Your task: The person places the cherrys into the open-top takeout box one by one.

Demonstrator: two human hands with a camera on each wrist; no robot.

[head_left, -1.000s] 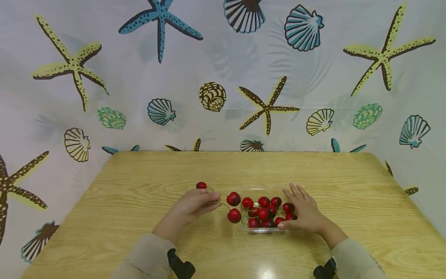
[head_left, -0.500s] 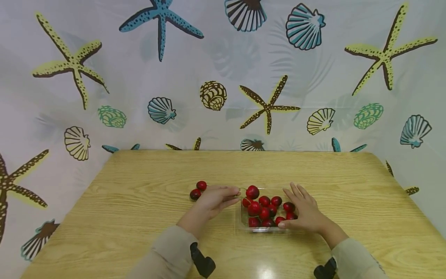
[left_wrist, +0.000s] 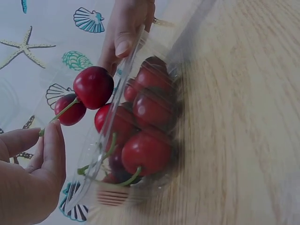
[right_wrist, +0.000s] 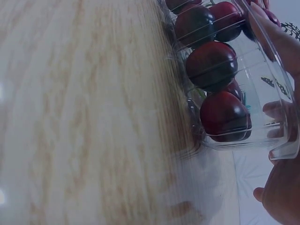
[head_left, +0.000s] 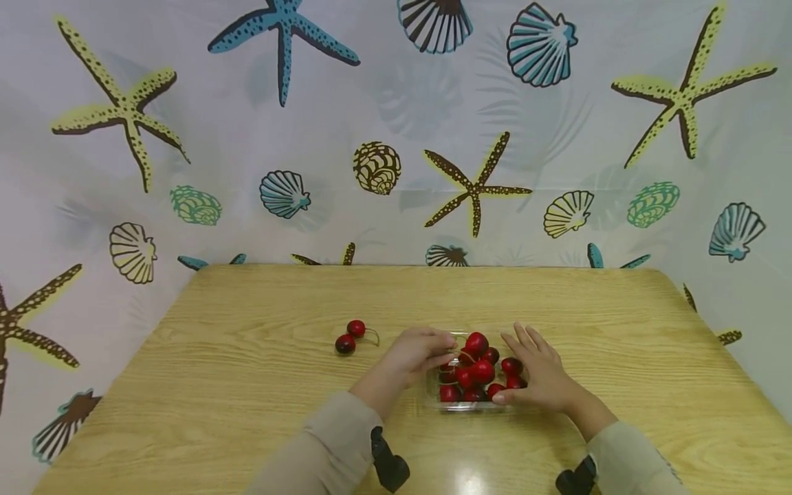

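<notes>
A clear plastic container (head_left: 433, 401) of red cherries (head_left: 449, 393) stands on the table in front of me. Between thumb and fingertips my left hand (head_left: 417, 352) pinches the green stems of a pair of cherries (head_left: 482, 372), which hang over the container's open top. In the left wrist view this pair (left_wrist: 93, 87) is just outside the rim from that angle. My right hand (head_left: 544, 379) grips the container's right end, thumb at the near rim and fingers toward the far side. Through the clear wall (right_wrist: 262, 117) in the right wrist view, some of its fingers show.
Another joined pair of cherries (head_left: 345, 344) lies on the wooden table (head_left: 247, 357), left of the container, with its stem pointing right. Behind the table hangs a white cloth (head_left: 346, 103) printed with starfish and shells.
My left hand has carried its pair of cherries rightward, from left of the container to above it. The pair left on the table has come into full view. My right hand has stayed put.
</notes>
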